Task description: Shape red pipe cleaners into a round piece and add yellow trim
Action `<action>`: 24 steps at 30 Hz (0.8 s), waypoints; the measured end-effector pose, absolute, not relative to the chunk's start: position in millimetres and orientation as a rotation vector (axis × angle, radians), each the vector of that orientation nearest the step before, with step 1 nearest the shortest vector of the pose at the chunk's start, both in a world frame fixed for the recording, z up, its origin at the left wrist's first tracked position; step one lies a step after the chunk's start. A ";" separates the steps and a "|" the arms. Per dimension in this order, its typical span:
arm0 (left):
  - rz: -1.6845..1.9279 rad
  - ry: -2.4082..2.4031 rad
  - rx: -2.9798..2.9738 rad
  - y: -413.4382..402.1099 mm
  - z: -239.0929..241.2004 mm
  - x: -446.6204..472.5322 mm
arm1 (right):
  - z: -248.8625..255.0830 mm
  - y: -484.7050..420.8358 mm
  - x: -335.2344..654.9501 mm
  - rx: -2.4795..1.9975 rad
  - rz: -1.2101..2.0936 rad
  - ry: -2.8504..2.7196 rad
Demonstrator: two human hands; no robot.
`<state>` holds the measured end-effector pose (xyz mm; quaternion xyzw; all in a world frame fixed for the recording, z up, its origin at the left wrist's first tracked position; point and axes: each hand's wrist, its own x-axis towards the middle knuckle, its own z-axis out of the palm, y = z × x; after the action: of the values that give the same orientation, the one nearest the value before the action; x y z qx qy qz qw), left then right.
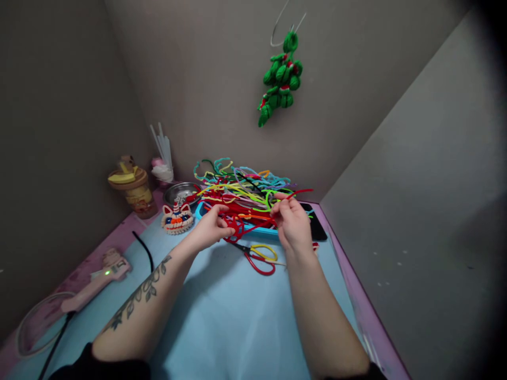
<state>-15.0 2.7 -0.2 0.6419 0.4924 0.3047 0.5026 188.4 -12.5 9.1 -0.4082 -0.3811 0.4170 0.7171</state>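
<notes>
While the left hand [214, 229] pinches a red looped piece [235, 230] between thumb and fingers, the right hand [292, 224] has its fingertips drawn together on a red strand [257, 227] that runs across from that piece. The looped piece sits at the left fingertips, over the near edge of a blue tray [264, 233] and just above the blades of a pair of scissors [263, 258], whose yellow and red handles lie on the blue-covered surface [222, 322] between the forearms. Behind both hands, a tangled heap of cords [237, 187] in red, yellow, green, turquoise and purple spreads over the tray; a red end pokes out above the right hand, though whether it belongs to the same strand I cannot tell. A flat black object [318, 227] lies to the right of the tray. Left of the left hand rests a cream animal-face ornament [177, 220], in front of a metal bowl [174, 193]. Farther left are a brown and yellow cup [139, 198], a holder with pale sticks [163, 153], and a pinkish tool [95, 285] with a small green light. Against the wall above hangs a green ornament [282, 74] with red and white bits.
</notes>
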 end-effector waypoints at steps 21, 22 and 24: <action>1.234 0.933 1.352 5.9 10.9 -22.9 | 27.6 -38.9 177.3 -1.338 1.156 -1.618; 1.236 0.936 1.352 6.4 10.2 -22.9 | 27.6 -39.0 176.9 -1.343 1.156 -1.643; 1.242 0.943 1.356 7.0 9.3 -22.6 | 27.1 -38.6 176.1 -1.367 1.140 -1.672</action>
<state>-22.6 7.0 9.3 0.5635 0.3918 0.5165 0.5121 176.1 -38.6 27.1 -0.5259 -0.6433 0.4386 0.3424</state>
